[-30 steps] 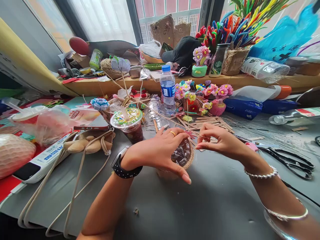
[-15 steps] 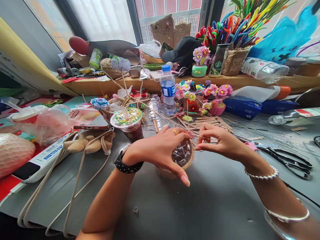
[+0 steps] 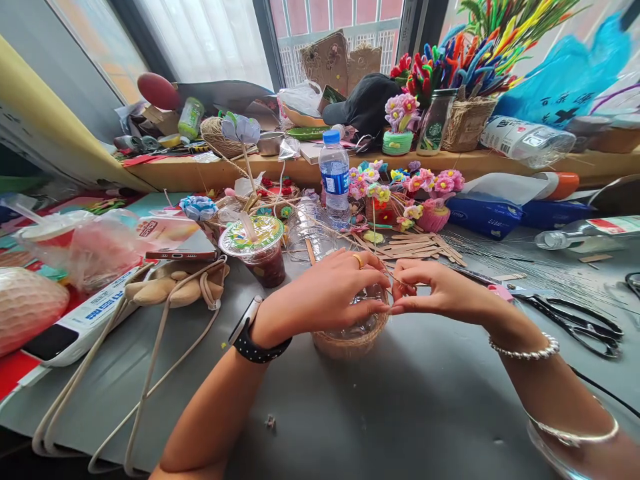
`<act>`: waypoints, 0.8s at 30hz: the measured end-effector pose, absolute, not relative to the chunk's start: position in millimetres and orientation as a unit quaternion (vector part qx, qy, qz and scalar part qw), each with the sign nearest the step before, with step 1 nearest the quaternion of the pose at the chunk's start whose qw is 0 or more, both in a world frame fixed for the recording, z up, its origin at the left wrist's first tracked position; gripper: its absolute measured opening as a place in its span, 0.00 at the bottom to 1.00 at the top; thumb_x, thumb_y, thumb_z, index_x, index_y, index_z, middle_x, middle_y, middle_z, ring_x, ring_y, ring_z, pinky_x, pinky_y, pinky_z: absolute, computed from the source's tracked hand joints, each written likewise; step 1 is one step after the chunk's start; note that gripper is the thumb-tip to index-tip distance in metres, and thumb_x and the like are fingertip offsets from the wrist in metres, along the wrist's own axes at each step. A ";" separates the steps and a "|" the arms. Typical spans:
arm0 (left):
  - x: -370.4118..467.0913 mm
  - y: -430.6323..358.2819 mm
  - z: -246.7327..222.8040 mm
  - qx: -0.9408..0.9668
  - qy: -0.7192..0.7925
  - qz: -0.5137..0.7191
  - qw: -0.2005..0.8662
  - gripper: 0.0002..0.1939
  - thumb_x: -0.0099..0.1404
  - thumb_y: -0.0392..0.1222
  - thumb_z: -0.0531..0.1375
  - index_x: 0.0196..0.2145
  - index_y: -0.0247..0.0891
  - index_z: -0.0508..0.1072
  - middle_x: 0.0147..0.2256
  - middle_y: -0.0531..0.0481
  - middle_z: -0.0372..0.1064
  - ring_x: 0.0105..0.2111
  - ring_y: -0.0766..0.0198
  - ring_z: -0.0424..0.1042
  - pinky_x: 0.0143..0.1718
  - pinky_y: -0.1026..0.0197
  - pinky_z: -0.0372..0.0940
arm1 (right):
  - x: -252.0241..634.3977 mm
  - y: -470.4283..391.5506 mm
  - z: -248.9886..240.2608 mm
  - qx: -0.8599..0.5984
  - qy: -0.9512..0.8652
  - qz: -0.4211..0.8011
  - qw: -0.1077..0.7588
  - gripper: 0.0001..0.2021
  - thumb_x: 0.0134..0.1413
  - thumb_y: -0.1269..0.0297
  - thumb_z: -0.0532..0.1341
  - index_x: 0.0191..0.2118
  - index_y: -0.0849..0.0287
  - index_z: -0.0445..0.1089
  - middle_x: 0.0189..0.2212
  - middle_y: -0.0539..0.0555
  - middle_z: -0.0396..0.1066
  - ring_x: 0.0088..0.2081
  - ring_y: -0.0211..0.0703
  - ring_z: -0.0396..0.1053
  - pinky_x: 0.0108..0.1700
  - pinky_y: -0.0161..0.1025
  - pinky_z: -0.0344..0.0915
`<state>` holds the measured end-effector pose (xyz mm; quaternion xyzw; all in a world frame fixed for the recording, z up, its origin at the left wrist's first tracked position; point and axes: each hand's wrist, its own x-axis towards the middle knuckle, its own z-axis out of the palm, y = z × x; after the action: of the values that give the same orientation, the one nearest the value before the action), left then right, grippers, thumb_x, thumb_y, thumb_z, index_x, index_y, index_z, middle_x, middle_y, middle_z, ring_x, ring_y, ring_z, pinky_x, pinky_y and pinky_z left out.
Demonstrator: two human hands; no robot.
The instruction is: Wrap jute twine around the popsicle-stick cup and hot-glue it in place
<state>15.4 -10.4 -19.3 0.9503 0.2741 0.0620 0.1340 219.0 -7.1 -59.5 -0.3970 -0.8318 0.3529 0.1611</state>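
Upright on the grey table stands a clear plastic container wrapped outside with brown twine (image 3: 353,343). My left hand (image 3: 335,290) reaches over its top, thumb and fingers closed at the right side of the rim. Against that same spot, my right hand (image 3: 425,287) is pinched on a thin strand of twine, which is mostly hidden between the fingers. The fingertips of both hands nearly meet. Part of the container's shiny inside shows under my left palm.
A lidded drink cup (image 3: 257,253) stands left of the container, with a water bottle (image 3: 335,180) behind. Wooden sticks (image 3: 425,247) and thin wires lie beyond my right hand. Black-handled scissors (image 3: 580,323) are at right. A corded pouch (image 3: 175,290) lies left. Crocheted flowers (image 3: 370,183) crowd the back.
My left thumb has swung up from the container's front to the rim, closing toward the fingers. My right hand stays pinched and has shifted slightly closer to my left.
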 end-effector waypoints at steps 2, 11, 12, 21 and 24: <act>16.4 -14.0 -18.9 0.945 0.299 0.061 0.121 0.17 0.63 0.49 0.49 0.47 0.40 0.64 0.49 0.46 0.58 0.47 0.59 0.60 0.49 0.58 0.53 | 219.1 -6.8 -60.2 -0.401 -0.827 0.359 0.165 0.16 0.46 0.50 0.57 0.24 0.60 0.66 0.25 0.49 0.60 0.29 0.35 0.59 0.32 0.33 0.56; 18.0 -20.6 -23.7 0.934 0.342 0.035 0.097 0.27 0.58 0.55 0.53 0.50 0.35 0.58 0.48 0.41 0.57 0.49 0.52 0.57 0.49 0.51 0.53 | 217.9 -6.9 -60.6 -0.411 -0.816 0.364 0.180 0.14 0.46 0.53 0.59 0.24 0.61 0.65 0.25 0.48 0.60 0.29 0.34 0.57 0.32 0.33 0.55; 17.3 -20.3 -23.3 0.935 0.338 0.036 0.099 0.27 0.57 0.54 0.53 0.50 0.35 0.58 0.48 0.41 0.57 0.49 0.52 0.57 0.49 0.52 0.53 | 218.6 -6.7 -61.0 -0.401 -0.814 0.377 0.184 0.14 0.45 0.54 0.59 0.24 0.61 0.65 0.25 0.48 0.60 0.29 0.34 0.57 0.32 0.33 0.54; 3.3 -11.4 -12.6 0.952 0.254 -0.008 0.167 0.26 0.52 0.47 0.59 0.47 0.38 0.60 0.45 0.45 0.59 0.45 0.56 0.60 0.47 0.58 0.55 | 230.1 -4.6 -68.5 -0.330 -0.693 0.612 0.190 0.10 0.50 0.60 0.57 0.27 0.62 0.67 0.25 0.49 0.64 0.31 0.35 0.62 0.36 0.34 0.58; 1.1 -9.1 -10.8 0.957 0.226 -0.018 0.180 0.25 0.53 0.47 0.60 0.47 0.38 0.60 0.46 0.46 0.58 0.46 0.57 0.59 0.48 0.59 0.53 | 232.9 -3.9 -70.4 -0.364 -0.644 0.638 0.214 0.10 0.48 0.59 0.59 0.28 0.61 0.69 0.27 0.50 0.66 0.32 0.34 0.63 0.36 0.33 0.59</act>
<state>1.1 -9.1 -10.8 0.9570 0.2264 -0.0184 0.1803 232.9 -3.9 -70.4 -0.3642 -0.6444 0.6376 0.2135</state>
